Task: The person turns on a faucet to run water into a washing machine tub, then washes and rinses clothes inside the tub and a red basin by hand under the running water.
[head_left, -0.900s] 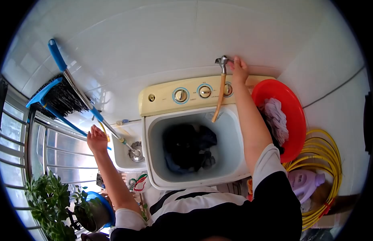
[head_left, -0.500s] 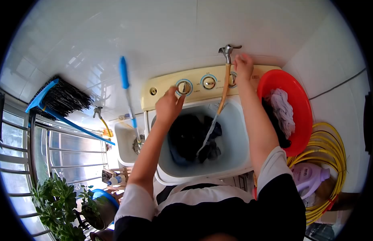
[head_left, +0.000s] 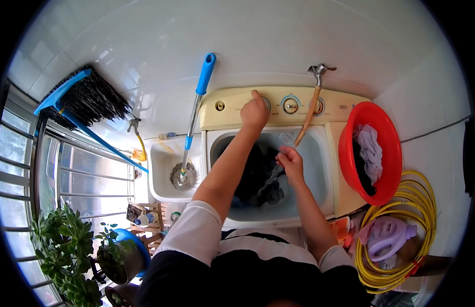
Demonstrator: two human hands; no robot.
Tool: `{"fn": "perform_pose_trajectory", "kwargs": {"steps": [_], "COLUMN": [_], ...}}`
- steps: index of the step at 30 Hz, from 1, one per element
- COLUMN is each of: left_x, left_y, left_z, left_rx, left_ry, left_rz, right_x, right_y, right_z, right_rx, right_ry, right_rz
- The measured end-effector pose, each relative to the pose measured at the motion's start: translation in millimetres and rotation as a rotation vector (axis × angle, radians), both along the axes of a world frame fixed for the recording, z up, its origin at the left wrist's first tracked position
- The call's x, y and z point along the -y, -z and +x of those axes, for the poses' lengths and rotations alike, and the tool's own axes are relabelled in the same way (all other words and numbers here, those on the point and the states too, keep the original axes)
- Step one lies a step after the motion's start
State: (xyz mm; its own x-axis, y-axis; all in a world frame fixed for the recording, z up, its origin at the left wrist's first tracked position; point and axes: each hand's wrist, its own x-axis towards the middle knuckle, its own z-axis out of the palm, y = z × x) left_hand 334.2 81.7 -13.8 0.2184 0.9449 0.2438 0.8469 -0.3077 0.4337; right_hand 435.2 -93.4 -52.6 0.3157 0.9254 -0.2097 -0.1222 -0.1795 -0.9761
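My left hand [head_left: 255,111] is closed on the leftmost knob of the cream control panel [head_left: 237,97], covering most of it. My right hand [head_left: 290,159] is over the open washing tub [head_left: 319,179], just below the end of an orange hose [head_left: 310,115], its fingers pinched near the water stream. What they hold, if anything, I cannot make out. The hose hangs from a metal tap [head_left: 321,71] on the wall. Dark clothes [head_left: 255,179] lie in the tub. The middle knob [head_left: 290,105] and right knob [head_left: 319,107] are untouched.
A red basin [head_left: 396,163] with clothes sits at the right, above a coiled yellow hose [head_left: 426,204] and a purple bottle [head_left: 385,238]. To the left are a white sink [head_left: 158,179], a blue-handled mop [head_left: 205,74], a broom [head_left: 96,102] and potted plants [head_left: 66,245].
My left hand has moved from beside the sink onto the left knob. My right hand has come down from near the tap to below the hose end. Water began flowing from the hose.
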Motion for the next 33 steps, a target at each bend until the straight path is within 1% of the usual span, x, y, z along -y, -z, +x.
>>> {"fn": "perform_pose_trajectory", "kwargs": {"steps": [2, 3, 4, 6, 8, 9, 10, 12, 14, 16, 17, 19, 20, 21, 22, 23, 25, 26, 28, 30, 32, 33], "left_x": [1.7, 8.5, 10.3, 21.6, 45.9, 64.3, 81.8, 114.6, 134.7, 137.3, 134.2, 126.4, 120.0, 115.7, 113.2, 108.3, 104.5, 101.0, 100.0, 94.4, 93.0, 92.1], "left_y": [2.8, -14.6, -6.6, 10.0, 36.2, 56.0, 79.0, 127.4, 140.5, 142.8, 142.1, 142.0, 143.0, 146.3, 149.9, 153.5, 159.1, 162.1, 156.0, 143.2, 150.6, 155.0], "left_z": [6.6, -2.2, -1.7, -1.8, -6.3, -4.7, -5.2, 13.8, 34.8, 58.9, 70.2, 88.6, 93.1, 97.3, 102.0, 102.2, 105.1, 105.3, 107.2, 108.8, 111.7, 112.8], "left_rx": [0.272, 0.585, 0.714, 1.14, 1.448, 1.409, 1.359, 1.583, 1.491, 1.539, 1.629, 1.803, 1.798, 1.975, 2.157, 2.152, 2.119, 2.116, 2.176, 2.172, 2.178, 2.287], "left_ry": [-0.216, -0.164, -0.145, -0.09, -0.03, -0.062, -0.098, -0.338, -0.49, -0.515, -0.502, -0.473, -0.474, -0.475, -0.473, -0.476, -0.362, -0.368, -0.28, -0.344, -0.429, -0.251], "left_rz": [-0.144, -0.486, -0.435, -0.509, -0.659, -0.82, -0.978, -1.485, -1.509, -1.533, -1.509, -1.452, -1.449, -1.486, -1.518, -1.512, -1.513, -1.51, -1.556, -1.522, -1.481, -1.412], "right_x": [11.3, 15.9, 20.6, 32.5, 35.6, 38.9, 38.8, 32.2, 17.5, 3.9, -4.1, -10.2, -16.6, -22.2, -24.4, -30.3, -36.9, -41.4, -44.8, -48.7, -55.3, -59.5], "right_y": [6.0, 8.2, 10.1, 26.8, 38.3, 53.4, 57.4, 63.1, 77.5, 87.9, 108.7, 99.9, 91.5, 82.4, 86.5, 90.5, 107.0, 115.6, 112.2, 104.2, 93.9, 96.3], "right_z": [-7.2, -8.9, -7.4, 4.0, 12.6, 20.8, 22.8, 23.8, 27.0, 32.8, 38.2, 37.1, 35.6, 37.0, 43.3, 45.4, 54.0, 56.3, 59.0, 55.4, 58.2, 60.1], "right_rx": [-0.038, -0.106, -0.175, -0.207, -0.373, -0.422, -0.424, -0.549, -0.578, -0.626, -0.702, -0.72, -0.74, -0.731, -0.731, -0.743, -0.751, -0.699, -0.642, -0.803, -0.832, -0.863], "right_ry": [0.0, 0.047, 0.1, 0.173, 0.377, 0.402, 0.416, 0.54, 0.562, 0.612, 0.597, 0.607, 0.612, 0.672, 0.673, 0.647, 0.624, 0.608, 0.593, 0.59, 0.6, 0.615], "right_rz": [-0.066, -0.104, -0.133, -0.174, -0.271, -0.278, -0.278, -0.28, -0.269, -0.218, -0.145, -0.11, -0.068, -0.116, -0.12, -0.112, -0.113, -0.105, -0.111, -0.054, -0.108, -0.14]}}
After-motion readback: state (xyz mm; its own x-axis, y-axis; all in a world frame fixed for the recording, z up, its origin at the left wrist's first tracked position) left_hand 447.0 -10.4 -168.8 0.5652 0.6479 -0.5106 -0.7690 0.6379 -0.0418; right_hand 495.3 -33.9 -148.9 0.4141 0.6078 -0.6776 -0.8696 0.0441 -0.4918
